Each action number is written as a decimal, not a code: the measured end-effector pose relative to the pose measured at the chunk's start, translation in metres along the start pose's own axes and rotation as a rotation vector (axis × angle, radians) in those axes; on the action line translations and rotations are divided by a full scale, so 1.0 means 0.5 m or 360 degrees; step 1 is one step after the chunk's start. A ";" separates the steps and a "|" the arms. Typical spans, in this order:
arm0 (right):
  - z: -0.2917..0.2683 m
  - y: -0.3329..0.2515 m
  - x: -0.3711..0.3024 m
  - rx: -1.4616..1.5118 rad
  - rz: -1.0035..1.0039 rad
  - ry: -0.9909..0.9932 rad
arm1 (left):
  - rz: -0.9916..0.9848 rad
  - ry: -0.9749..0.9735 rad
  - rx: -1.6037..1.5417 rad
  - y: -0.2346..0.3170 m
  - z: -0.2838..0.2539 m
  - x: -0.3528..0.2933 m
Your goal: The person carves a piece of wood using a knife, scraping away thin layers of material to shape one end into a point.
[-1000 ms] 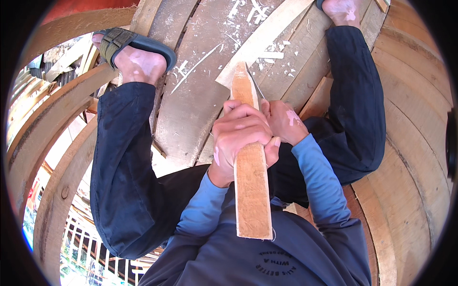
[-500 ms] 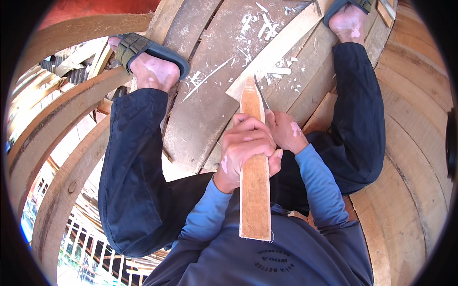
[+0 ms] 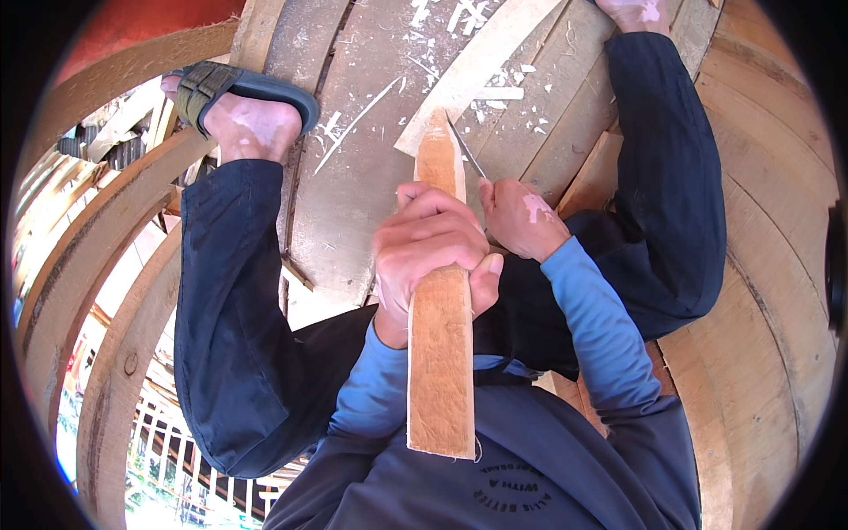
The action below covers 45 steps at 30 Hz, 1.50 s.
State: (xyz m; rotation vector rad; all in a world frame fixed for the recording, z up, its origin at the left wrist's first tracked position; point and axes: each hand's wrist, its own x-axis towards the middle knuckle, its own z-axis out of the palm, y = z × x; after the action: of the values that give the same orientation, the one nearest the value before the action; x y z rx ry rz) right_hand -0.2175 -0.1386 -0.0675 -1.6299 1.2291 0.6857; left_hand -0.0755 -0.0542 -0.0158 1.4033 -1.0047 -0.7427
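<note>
My left hand is wrapped round a thick wooden stick, its thumb on the right side. The stick lies lengthwise in front of my body, its squared end toward my chest and its tapered, pale-cut tip pointing away. Beside it on the right, my right hand is closed round a knife; its handle is hidden in the fist. The knife's thin blade slants up and left, its point near the right edge of the tapered tip. Beyond the tip a pale flat board lies on the planks.
Wood shavings are scattered over the plank floor. My legs spread to both sides, a sandalled foot at the far left. Curved wooden ribs with gaps stand at left; a curved plank wall rises at right.
The stick and my left hand have shifted left in view. The knife and right hand have drawn slightly apart from the stick, showing more blade. The view has tilted, moving the floor and feet upward.
</note>
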 end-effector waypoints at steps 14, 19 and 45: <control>0.027 -0.011 0.029 0.0134 -0.0147 0.0094 | 0.0063 -0.0089 -0.0175 -0.023 -0.014 -0.023; 0.010 -0.032 0.060 0.0144 0.0108 0.0125 | -0.0084 -0.0097 -0.0116 0.012 -0.006 -0.015; -0.006 0.074 0.053 0.2617 -0.0084 -0.0773 | -0.0823 0.0649 -0.0903 -0.055 -0.181 0.231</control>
State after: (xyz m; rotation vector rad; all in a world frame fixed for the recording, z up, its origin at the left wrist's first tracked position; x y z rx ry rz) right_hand -0.2434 -0.1537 -0.1016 -0.0904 0.8566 -0.1014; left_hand 0.0584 -0.1202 -0.0194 1.2350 -0.0808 -0.9707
